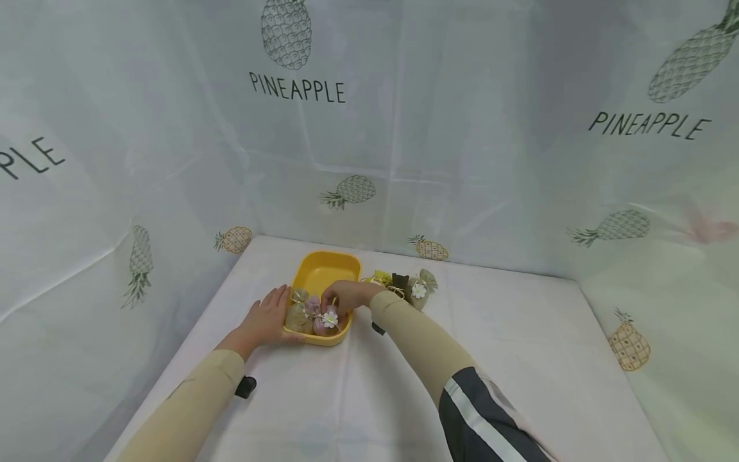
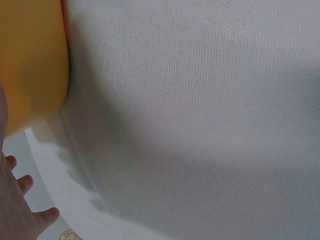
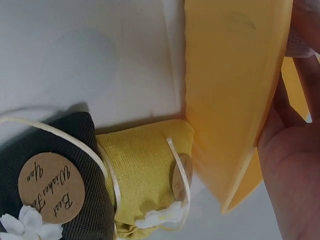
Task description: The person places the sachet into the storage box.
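A yellow plastic tray lies on the white-covered table. In its near end sit a beige drawstring pouch and a pink drawstring pouch with a white flower. My right hand reaches over the tray's right rim and pinches the pink pouch near its top; its fingertips are partly hidden. My left hand rests against the tray's left side with fingers extended, the thumb along the near edge. In the left wrist view, the left fingers show past the tray's wall.
Right of the tray lie a yellow pouch, a black pouch with a round tag, and a grey-green pouch with a white flower. A pineapple-printed sheet hangs behind the table and along its sides.
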Demonstrator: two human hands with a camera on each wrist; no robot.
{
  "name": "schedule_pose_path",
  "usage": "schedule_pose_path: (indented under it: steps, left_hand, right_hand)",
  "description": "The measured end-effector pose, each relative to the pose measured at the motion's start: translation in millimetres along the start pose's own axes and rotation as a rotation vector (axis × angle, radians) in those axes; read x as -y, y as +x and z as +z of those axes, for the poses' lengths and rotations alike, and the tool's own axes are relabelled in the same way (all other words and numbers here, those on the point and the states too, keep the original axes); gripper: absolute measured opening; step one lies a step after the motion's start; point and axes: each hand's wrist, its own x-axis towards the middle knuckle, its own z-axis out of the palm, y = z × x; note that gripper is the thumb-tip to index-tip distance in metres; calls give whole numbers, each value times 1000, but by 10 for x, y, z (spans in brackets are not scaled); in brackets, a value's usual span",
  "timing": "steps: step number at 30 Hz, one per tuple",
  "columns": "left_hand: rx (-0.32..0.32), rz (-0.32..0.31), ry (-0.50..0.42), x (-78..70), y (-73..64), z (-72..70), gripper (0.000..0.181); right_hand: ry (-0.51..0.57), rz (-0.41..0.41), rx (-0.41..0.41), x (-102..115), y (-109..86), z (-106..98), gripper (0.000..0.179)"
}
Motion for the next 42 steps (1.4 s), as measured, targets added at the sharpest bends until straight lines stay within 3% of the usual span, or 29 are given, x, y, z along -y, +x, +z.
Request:
schedule_pose_path:
  steps: [18,25,36,42]
  left_hand:
    - [21,-22,7,-12,12,7,133]
    - [18,-29,15,13,20,21,135]
    - [14,-16,6,-43,5,-17,135]
    - [12,-11,-3,-49,-23,-30,133]
  right_hand:
    - [-92,26,-5,6,9,62,31]
    - [-66,38,1,40,-28,65,32]
    - [30,53,-90,-16,-220,-123,34]
    - [6,-4,-118,-70,-361,-234,35]
